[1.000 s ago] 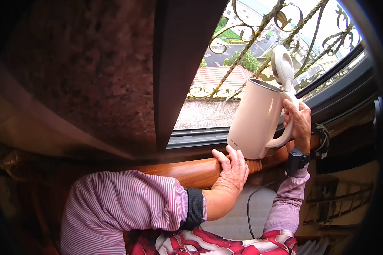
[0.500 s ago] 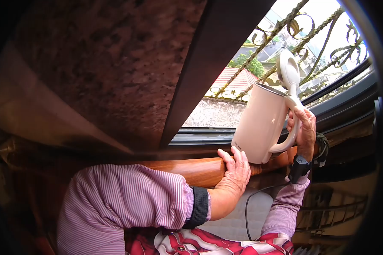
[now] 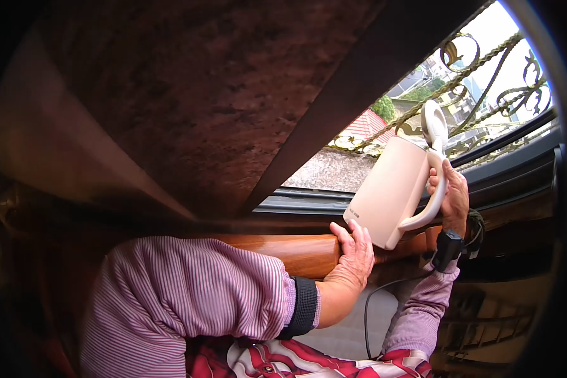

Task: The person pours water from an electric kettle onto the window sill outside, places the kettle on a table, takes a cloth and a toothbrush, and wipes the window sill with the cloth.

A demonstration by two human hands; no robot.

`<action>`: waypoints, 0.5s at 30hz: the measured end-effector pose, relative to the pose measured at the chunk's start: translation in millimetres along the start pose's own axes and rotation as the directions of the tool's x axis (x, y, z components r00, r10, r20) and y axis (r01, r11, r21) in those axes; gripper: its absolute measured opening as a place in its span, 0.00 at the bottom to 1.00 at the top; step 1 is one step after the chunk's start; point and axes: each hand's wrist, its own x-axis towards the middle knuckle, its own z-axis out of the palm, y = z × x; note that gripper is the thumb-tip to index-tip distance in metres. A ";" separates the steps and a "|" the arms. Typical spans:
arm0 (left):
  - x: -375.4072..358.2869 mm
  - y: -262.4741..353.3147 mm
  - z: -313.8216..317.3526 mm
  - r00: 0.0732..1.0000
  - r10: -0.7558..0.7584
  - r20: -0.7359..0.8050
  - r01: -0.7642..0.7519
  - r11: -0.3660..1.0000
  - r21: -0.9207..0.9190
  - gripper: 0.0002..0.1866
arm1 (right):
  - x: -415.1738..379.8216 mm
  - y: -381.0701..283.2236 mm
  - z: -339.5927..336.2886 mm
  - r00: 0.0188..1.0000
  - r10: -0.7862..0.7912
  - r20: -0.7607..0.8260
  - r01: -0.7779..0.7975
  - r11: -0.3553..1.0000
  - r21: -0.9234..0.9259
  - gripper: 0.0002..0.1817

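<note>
1 open-lidded kettle [image 3: 386, 192] in right hand [image 3: 455, 198]

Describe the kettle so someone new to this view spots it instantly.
Start at the bright window, upper right, with its twisted metal grille. In front of it, the right hand grips a pale loop handle. Attached is the kettle: a tilted, pale pinkish cylinder, lid raised, the only jug shape in view.

Left arm [image 3: 195, 290] is bent and swung across the front, left hand [image 3: 356, 255] showing its back, fingers [image 3: 359, 234] a little spread and loosely bent. Palm's hidden, so can't really tell how hard it's pressing tbh. Right arm [image 3: 422, 309] reaches upward, right hand [image 3: 455, 195] curled in a grip.
</note>
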 end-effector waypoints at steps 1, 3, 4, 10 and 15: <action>-0.4 -1.3 -1.0 1.000 0.004 -0.001 -0.004 1.000 0.006 0.26 | 2.5 0.8 -0.7 1.000 0.006 -0.007 -0.006 1.000 -0.003 0.21; 0.4 -0.8 -4.4 1.000 -0.012 0.009 0.012 1.000 0.018 0.26 | 4.0 0.0 1.7 0.999 0.009 -0.037 -0.010 1.000 -0.026 0.22; 0.8 -0.3 -4.3 1.000 -0.019 0.011 0.019 0.999 0.026 0.26 | 6.8 1.0 -0.5 0.999 0.018 -0.031 -0.018 1.000 -0.014 0.21; -6.2 -2.1 -3.5 0.999 -0.042 -0.013 0.043 0.998 0.035 0.25 | 11.1 -0.3 -5.7 0.999 0.031 -0.015 -0.031 0.999 0.013 0.20; -8.3 1.2 -3.6 0.999 -0.040 0.008 0.039 0.997 0.065 0.25 | 13.6 -6.9 -0.2 0.998 0.050 -0.049 -0.049 0.999 0.024 0.20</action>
